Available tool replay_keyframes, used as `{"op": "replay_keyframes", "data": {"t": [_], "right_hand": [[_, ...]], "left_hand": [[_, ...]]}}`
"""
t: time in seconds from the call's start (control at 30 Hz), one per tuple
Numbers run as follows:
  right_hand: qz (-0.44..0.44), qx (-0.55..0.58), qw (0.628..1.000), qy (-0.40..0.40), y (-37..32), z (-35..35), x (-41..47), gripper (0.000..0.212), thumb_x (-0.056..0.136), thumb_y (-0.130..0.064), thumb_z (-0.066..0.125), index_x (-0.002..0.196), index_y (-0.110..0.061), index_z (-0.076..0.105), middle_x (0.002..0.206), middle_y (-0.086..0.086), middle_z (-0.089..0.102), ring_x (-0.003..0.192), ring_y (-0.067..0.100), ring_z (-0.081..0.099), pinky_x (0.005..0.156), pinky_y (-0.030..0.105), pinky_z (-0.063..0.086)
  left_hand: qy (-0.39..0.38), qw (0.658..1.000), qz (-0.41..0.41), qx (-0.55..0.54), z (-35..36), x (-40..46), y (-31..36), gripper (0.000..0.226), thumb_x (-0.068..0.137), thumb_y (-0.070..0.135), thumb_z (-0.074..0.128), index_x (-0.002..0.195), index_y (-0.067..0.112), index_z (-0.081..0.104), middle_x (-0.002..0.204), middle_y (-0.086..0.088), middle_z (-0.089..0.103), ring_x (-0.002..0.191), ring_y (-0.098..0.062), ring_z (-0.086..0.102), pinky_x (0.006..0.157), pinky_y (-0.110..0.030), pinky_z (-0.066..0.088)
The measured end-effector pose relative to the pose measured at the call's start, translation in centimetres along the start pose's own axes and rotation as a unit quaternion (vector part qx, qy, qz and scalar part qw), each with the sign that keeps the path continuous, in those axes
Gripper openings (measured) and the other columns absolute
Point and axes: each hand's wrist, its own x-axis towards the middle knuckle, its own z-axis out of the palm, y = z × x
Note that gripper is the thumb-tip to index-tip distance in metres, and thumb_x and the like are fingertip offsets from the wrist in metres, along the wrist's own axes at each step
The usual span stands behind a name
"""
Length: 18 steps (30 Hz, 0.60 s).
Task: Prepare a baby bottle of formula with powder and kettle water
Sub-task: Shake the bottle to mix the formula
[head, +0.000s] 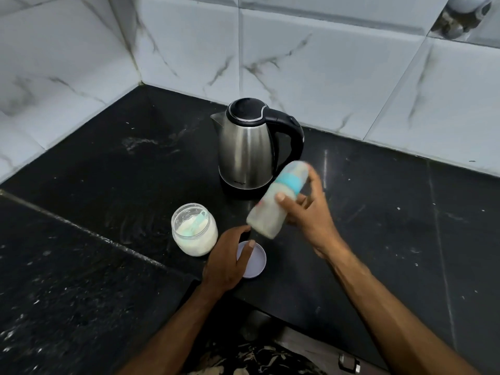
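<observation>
Right hand (pixel 305 212) wraps the capped bottle (pixel 276 200), tilted in the air just before the kettle (pixel 249 147). It looks light, smooth plastic (best gripped mid-body). Left hand (pixel 227 261) rests, fingers loose, on the lid (pixel 255 262) beside the open powder jar (pixel 194 230).

Brushed steel kettle (pixel 244 147) with glossy black plastic handle; clear glass-like jar (pixel 194 230); translucent frosted plastic bottle (pixel 273 205); matt lilac plastic lid (pixel 255 262); polished black stone counter (pixel 108 171); glossy marble-look tiles (pixel 324 63).
</observation>
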Motion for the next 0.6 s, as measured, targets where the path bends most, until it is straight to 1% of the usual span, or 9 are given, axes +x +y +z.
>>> {"op": "replay_keyframes", "data": {"t": [0.07,0.1,0.17,0.23,0.3,0.4,0.47,0.53,0.6], "right_hand": [[0.009,-0.063,0.993,-0.099,0.9,0.6,-0.8,0.087,0.077,-0.013,0.083,0.143,-0.039,0.033,0.122,0.016,0.063,0.101,0.027,0.071,0.074,0.036,0.06],[0.006,-0.079,0.99,-0.118,1.0,0.7,-0.9,0.089,0.077,-0.011,0.084,0.144,-0.036,0.032,0.123,0.015,0.062,0.102,0.026,0.071,0.075,0.034,0.06],[-0.007,-0.045,0.997,-0.057,0.2,0.6,-0.3,0.086,0.075,-0.017,0.081,0.144,-0.032,0.033,0.117,0.012,0.067,0.098,0.026,0.072,0.073,0.039,0.061],[-0.014,0.037,0.998,0.05,-0.6,0.0,0.7,0.077,0.077,-0.023,0.077,0.14,-0.032,0.035,0.104,0.006,0.074,0.095,0.029,0.073,0.072,0.047,0.061],[-0.025,0.076,0.994,0.073,-0.6,-0.4,1.0,0.071,0.081,-0.023,0.079,0.137,-0.036,0.037,0.099,0.002,0.075,0.096,0.028,0.073,0.07,0.045,0.062],[0.002,-0.027,0.999,-0.047,0.6,-0.1,-0.1,0.079,0.078,-0.016,0.081,0.139,-0.04,0.037,0.112,0.013,0.071,0.097,0.027,0.073,0.07,0.037,0.06],[0.004,-0.07,0.993,-0.098,0.8,-0.3,-0.3,0.086,0.076,-0.014,0.085,0.142,-0.04,0.035,0.116,0.017,0.068,0.099,0.029,0.072,0.074,0.038,0.06],[-0.014,-0.017,1.0,-0.021,-0.1,-0.5,0.4,0.084,0.074,-0.018,0.082,0.141,-0.037,0.036,0.107,0.01,0.073,0.095,0.027,0.073,0.071,0.041,0.061],[-0.027,0.053,0.996,0.068,-0.9,-0.9,1.3,0.081,0.076,-0.023,0.077,0.144,-0.031,0.034,0.097,0.002,0.076,0.091,0.025,0.074,0.069,0.046,0.062]], "left_hand": [[-0.021,0.999,0.005,-0.029,-0.2,0.1,0.1,0.046,0.092,0.046,0.046,0.129,0.02,0.053,0.125,0.009,0.052,0.113,0.001,0.049,0.102,-0.019,0.037],[-0.026,0.999,0.01,-0.029,-0.3,0.1,0.1,0.045,0.091,0.045,0.046,0.13,0.022,0.051,0.125,0.008,0.05,0.114,-0.001,0.049,0.104,-0.016,0.033],[-0.005,1.0,0.016,-0.008,-0.2,-0.1,0.1,0.044,0.094,0.043,0.045,0.126,0.016,0.056,0.121,0.007,0.052,0.11,0.0,0.048,0.1,-0.004,0.026],[-0.007,1.0,0.001,-0.002,-0.1,-0.1,0.2,0.048,0.096,0.047,0.043,0.125,0.012,0.059,0.124,0.007,0.059,0.111,0.0,0.05,0.099,-0.004,0.029],[-0.015,1.0,-0.005,0.0,-0.1,0.0,0.3,0.048,0.097,0.047,0.044,0.127,0.013,0.059,0.126,0.005,0.06,0.114,-0.002,0.052,0.1,-0.007,0.032],[-0.014,1.0,0.004,-0.003,-0.3,0.0,0.3,0.052,0.094,0.045,0.043,0.127,0.008,0.058,0.125,0.006,0.056,0.112,-0.001,0.047,0.099,-0.003,0.025],[-0.028,1.0,0.005,-0.004,-0.3,0.0,0.3,0.053,0.094,0.046,0.043,0.128,0.007,0.058,0.126,0.002,0.058,0.114,-0.008,0.051,0.101,-0.01,0.029],[-0.022,1.0,-0.006,0.005,-0.2,0.1,0.2,0.046,0.096,0.041,0.047,0.127,0.008,0.059,0.125,0.0,0.061,0.114,-0.012,0.055,0.098,-0.014,0.034],[-0.02,1.0,-0.017,0.0,-0.2,0.1,0.4,0.044,0.096,0.039,0.048,0.128,0.011,0.059,0.126,0.002,0.061,0.116,-0.01,0.055,0.099,-0.013,0.035]]}}
